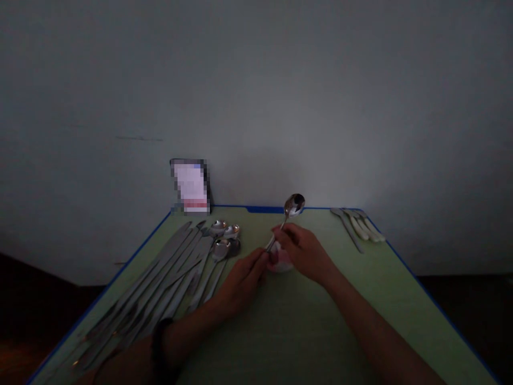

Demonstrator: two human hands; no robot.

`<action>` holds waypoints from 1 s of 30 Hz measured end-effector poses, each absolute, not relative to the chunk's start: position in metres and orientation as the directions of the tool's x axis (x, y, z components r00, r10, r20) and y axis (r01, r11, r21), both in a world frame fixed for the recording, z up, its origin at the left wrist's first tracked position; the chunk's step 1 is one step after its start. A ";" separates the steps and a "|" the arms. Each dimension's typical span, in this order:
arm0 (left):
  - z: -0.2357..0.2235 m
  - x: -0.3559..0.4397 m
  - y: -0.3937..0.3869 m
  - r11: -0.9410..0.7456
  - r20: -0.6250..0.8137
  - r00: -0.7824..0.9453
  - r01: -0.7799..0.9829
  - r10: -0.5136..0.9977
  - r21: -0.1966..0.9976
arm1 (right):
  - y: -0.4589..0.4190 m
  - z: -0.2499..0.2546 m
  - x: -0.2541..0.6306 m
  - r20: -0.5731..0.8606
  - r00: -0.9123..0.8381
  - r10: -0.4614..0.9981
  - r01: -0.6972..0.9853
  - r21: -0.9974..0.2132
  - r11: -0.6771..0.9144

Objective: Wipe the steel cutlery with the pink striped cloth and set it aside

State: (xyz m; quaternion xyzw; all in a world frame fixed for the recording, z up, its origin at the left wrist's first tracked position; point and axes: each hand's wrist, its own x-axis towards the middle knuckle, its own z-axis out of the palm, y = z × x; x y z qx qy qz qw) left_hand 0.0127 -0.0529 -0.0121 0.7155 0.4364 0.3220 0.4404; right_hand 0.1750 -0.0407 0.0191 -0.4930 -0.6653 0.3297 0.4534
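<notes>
A metal spoon stands tilted above the green table, its bowl up and away from me. My right hand is closed round the spoon's handle together with a pink-white cloth. My left hand pinches the lower end of the handle, fingers closed, right beside the cloth. Both hands meet near the middle of the table.
Several spoons and long knives lie in a row on the left of the table. A few pieces of cutlery lie at the far right corner. A small upright card stands at the back edge against a plain wall.
</notes>
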 end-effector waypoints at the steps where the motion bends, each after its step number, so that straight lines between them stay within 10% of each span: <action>1: -0.012 0.013 -0.052 -0.234 0.069 0.425 0.350 0.903 0.907 | -0.042 0.017 0.171 0.259 -0.118 0.959 0.340 -0.897 0.284; 8: -0.006 0.013 -0.058 -0.397 0.049 0.629 0.426 0.776 0.813 | -0.030 0.028 0.205 0.303 0.036 0.952 0.393 -0.880 0.265; 13: -0.005 0.013 -0.060 -0.553 0.081 0.712 0.463 0.698 0.693 | -0.024 0.040 0.293 0.419 0.151 0.895 0.872 -0.484 0.079; 20: -0.011 0.015 -0.059 -0.618 0.074 0.739 0.500 0.670 0.607 | -0.015 0.011 0.337 0.235 0.185 0.954 0.979 -0.127 -0.158; 30: -0.014 0.013 -0.057 -0.651 0.057 0.775 0.485 0.629 0.584 | -0.007 -0.009 0.339 0.137 0.418 0.898 0.906 -0.139 -0.400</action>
